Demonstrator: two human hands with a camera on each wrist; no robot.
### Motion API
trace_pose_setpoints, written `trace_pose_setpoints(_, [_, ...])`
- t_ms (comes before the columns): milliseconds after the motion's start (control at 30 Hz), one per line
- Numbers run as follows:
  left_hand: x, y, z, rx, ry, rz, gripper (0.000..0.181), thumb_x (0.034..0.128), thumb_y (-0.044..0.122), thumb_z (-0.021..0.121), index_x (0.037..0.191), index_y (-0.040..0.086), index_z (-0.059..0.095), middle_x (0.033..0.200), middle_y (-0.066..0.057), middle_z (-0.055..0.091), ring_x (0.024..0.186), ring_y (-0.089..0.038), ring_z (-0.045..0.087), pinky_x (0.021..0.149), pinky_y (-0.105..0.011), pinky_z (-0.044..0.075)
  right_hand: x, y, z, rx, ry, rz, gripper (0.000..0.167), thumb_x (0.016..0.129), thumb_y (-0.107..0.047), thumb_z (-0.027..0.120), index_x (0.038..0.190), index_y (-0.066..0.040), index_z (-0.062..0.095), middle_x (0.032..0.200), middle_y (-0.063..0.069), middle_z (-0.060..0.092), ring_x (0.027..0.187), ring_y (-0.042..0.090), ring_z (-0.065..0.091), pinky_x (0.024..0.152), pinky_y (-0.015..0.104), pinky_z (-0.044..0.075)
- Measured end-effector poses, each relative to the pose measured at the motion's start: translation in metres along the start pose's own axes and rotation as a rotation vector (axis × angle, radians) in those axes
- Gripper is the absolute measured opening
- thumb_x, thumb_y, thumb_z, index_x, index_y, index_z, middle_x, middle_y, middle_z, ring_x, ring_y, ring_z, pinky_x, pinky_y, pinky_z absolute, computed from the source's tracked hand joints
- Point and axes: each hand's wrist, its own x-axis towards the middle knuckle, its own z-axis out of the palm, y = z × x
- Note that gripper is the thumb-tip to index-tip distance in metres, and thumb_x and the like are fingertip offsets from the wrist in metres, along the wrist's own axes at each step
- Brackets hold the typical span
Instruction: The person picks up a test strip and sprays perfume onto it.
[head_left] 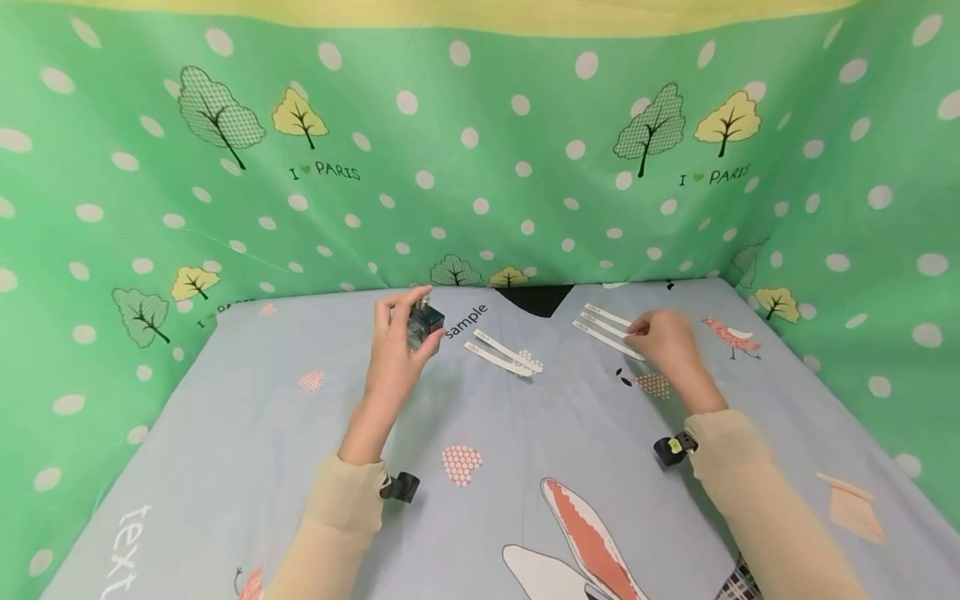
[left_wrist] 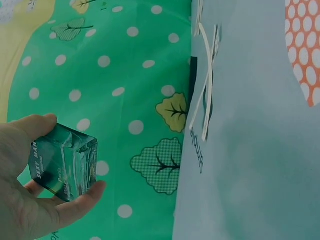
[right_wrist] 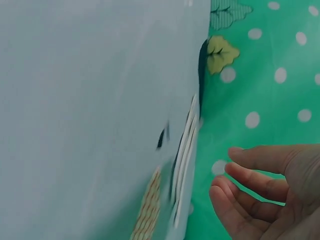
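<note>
My left hand holds a dark blue-green glass perfume bottle upright above the table, with a finger up at its sprayer top. In the left wrist view the bottle shows "SEXY MAN" lettering and sits between thumb and fingers. My right hand hovers at the near ends of three white paper test strips. The right wrist view shows its fingers loosely bent, with nothing between them and apart from the strips. Another pair of white test strips lies on the cloth between the hands.
A grey-blue printed cloth covers the table, with hearts, a rabbit and words on it. Green dotted fabric stands as a wall behind and at both sides. Each wrist wears a small black camera.
</note>
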Motion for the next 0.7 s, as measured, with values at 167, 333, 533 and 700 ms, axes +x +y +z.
trace_pose_setpoints(167, [-0.004,-0.002,-0.001,0.005,-0.002,-0.009,0.060,0.0915,0.016,0.073,0.144,0.028,0.046,0.135,-0.017,0.039,0.121,-0.037,0.054,0.101,-0.050,0.054,-0.001,-0.019,0.010,0.026,0.012,-0.038,0.017,0.088,-0.012,0.070,0.098,0.002,0.073,0.089,0.018,0.072,0.081,0.030,0.065,0.070,0.038,0.051])
trace_pose_setpoints(333, [-0.001,-0.003,-0.003,0.006,0.008,-0.011,0.059,0.0919,0.016,0.072,0.144,0.028,0.046,0.135,-0.017,0.039,0.120,-0.037,0.054,0.099,-0.050,0.055,0.004,-0.034,0.018,0.051,-0.003,-0.075,0.019,0.090,-0.012,0.070,0.102,0.002,0.072,0.096,0.019,0.073,0.090,0.034,0.067,0.080,0.045,0.053])
trace_pose_setpoints(533, [-0.001,-0.003,-0.006,0.025,0.013,-0.005,0.058,0.0928,0.017,0.071,0.144,0.028,0.046,0.134,-0.018,0.039,0.119,-0.037,0.054,0.098,-0.050,0.055,0.004,-0.050,0.028,0.098,-0.021,-0.085,0.017,0.090,-0.012,0.071,0.101,0.000,0.073,0.097,0.018,0.074,0.092,0.033,0.067,0.081,0.044,0.054])
trace_pose_setpoints(700, [-0.003,-0.003,-0.007,0.033,0.010,-0.010,0.058,0.0930,0.017,0.071,0.144,0.028,0.046,0.134,-0.018,0.039,0.119,-0.037,0.054,0.099,-0.051,0.054,0.004,-0.058,0.037,0.132,-0.037,-0.113,0.017,0.088,-0.012,0.072,0.100,0.000,0.073,0.096,0.018,0.074,0.092,0.032,0.068,0.080,0.043,0.055])
